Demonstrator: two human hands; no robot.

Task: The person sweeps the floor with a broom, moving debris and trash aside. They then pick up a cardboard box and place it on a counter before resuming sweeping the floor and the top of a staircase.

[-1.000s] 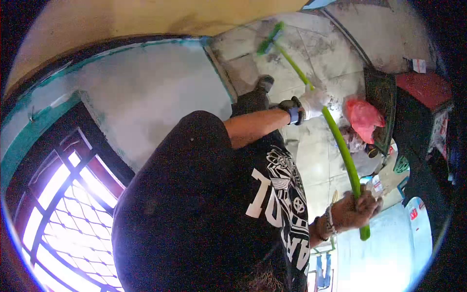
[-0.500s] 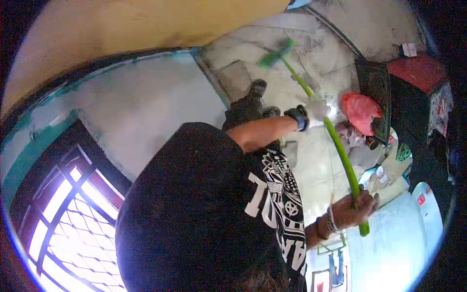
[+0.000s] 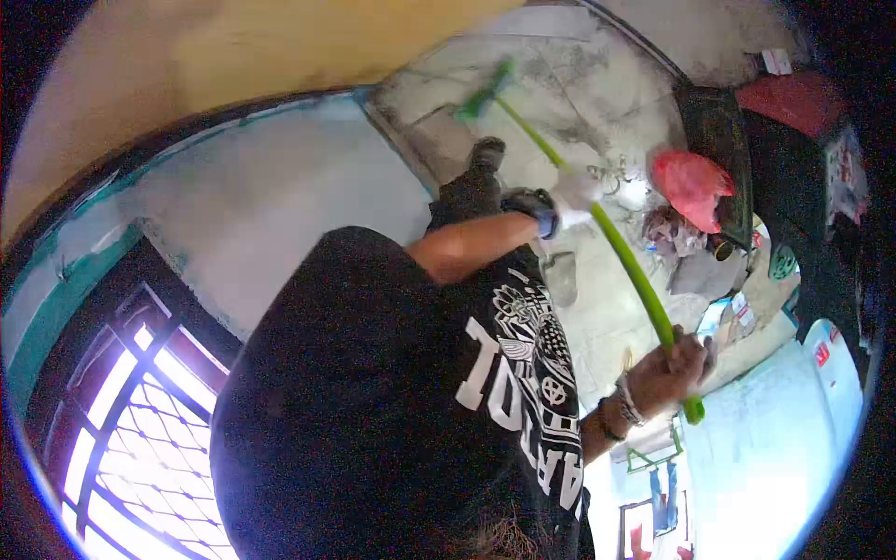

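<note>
Both hands grip green broom handle (image 3: 616, 250) (red bag (image 3: 693, 187) nearby, contents hidden).

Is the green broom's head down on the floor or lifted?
Down, apparently: the broom head meets the tiled floor, handle slanting up through both hands. Blur hides the exact contact.

Our left hand (image 3: 571, 194) — gloved in white — reaches forward on a straight, bare arm, fingers closed; our right hand (image 3: 674, 370) sits nearer the body, wrist banded, fist curled tight — elbow bent.

Broom head (image 3: 483, 96) now farther left
</note>
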